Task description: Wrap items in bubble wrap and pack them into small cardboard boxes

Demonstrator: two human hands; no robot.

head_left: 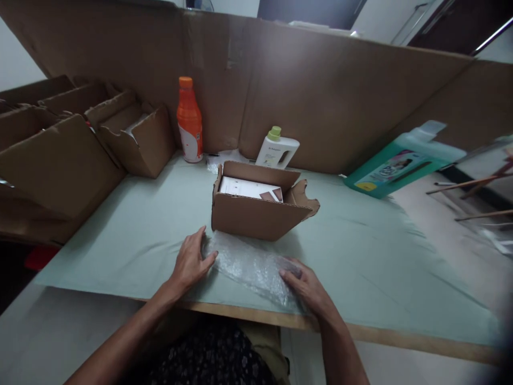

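Note:
A sheet of clear bubble wrap (250, 264) lies on the cloth in front of me, long and narrow. My left hand (191, 261) is at its left end, thumb and fingers spread apart, with the thumb resting on the wrap. At the other end, my right hand (305, 283) pinches the wrap, thumb on top and the other fingers partly hidden. Just beyond the wrap stands an open cardboard box (256, 216), its right-hand flaps torn and sticking out. Inside it lies a white box (246, 188) with a brown patterned corner.
Several cardboard boxes (144, 144) stand at the left. An orange bottle (189, 120), a white bottle with a green cap (276, 149) and a large teal bottle (401, 160) stand along a tall cardboard wall (320, 91). More clear plastic (226, 159) lies behind the box.

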